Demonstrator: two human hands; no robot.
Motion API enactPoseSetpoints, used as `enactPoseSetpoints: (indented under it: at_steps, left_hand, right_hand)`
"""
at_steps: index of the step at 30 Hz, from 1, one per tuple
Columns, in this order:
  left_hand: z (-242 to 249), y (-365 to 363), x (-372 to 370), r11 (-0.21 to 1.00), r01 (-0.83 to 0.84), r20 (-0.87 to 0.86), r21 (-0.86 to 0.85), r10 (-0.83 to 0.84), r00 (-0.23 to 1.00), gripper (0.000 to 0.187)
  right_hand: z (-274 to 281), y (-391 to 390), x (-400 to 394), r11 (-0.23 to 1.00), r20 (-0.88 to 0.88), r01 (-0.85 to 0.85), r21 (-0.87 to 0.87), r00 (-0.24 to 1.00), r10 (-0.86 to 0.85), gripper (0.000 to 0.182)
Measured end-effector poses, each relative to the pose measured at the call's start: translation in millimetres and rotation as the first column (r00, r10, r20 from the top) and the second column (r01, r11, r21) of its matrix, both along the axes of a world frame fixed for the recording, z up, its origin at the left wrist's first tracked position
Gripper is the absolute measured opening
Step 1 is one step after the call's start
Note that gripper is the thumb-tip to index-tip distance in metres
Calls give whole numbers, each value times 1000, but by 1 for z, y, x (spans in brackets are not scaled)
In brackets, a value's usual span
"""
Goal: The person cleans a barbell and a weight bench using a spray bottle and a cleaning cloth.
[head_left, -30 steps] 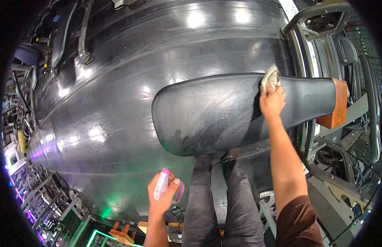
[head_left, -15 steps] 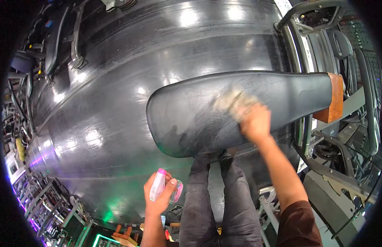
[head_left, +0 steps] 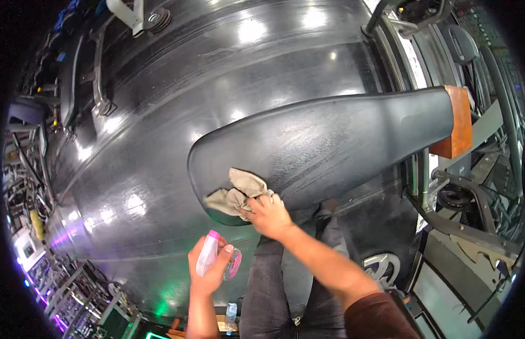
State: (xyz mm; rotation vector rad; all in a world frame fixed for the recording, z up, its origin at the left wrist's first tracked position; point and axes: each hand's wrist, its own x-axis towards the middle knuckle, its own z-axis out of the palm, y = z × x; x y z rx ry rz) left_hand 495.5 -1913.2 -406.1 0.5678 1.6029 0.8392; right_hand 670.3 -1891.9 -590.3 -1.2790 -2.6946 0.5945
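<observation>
A long black padded bench seat (head_left: 330,141) stretches from near my legs out to the right, ending in a wooden block (head_left: 457,121). My right hand (head_left: 266,214) presses a beige cloth (head_left: 235,193) onto the seat's near, wide end. My left hand (head_left: 209,270) is held lower, close to my body, and grips a small clear spray bottle (head_left: 209,254) with a pink top. Wet streaks show on the seat's middle.
Glossy black rubber flooring (head_left: 178,107) lies all around the bench. Metal gym machine frames (head_left: 421,186) stand at the right, and racks of equipment (head_left: 36,186) line the left edge. My dark-trousered legs (head_left: 274,294) are below the seat.
My right hand has swept the cloth along the seat from the far narrow end near the wooden block to the near wide end. The left hand has kept hold of the bottle.
</observation>
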Motion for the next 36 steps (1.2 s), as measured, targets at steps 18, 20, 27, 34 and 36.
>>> enactPoseSetpoints:
  at_steps: [18, 20, 27, 34, 36]
  left_hand:
    - [1, 18, 229, 906, 419, -148, 65, -406, 902, 18]
    - [1, 16, 244, 938, 345, -116, 21, -341, 933, 19]
    - [5, -1, 243, 973, 223, -163, -60, -230, 959, 16]
    - [12, 2, 220, 999, 37, -114, 36, -33, 993, 14]
    - [7, -2, 206, 999, 18, -122, 40, -13, 992, 14]
  right_hand:
    - [35, 148, 419, 405, 96, 908, 110, 395, -913, 45]
    - [26, 158, 405, 390, 63, 909, 147, 385, -921, 44]
    - [10, 73, 207, 799, 190, 569, -196, 821, -538, 36]
    - [39, 136, 300, 991, 144, -29, -129, 988, 48, 15]
    - [43, 190, 369, 941, 320, 335, 54, 886, -335, 25]
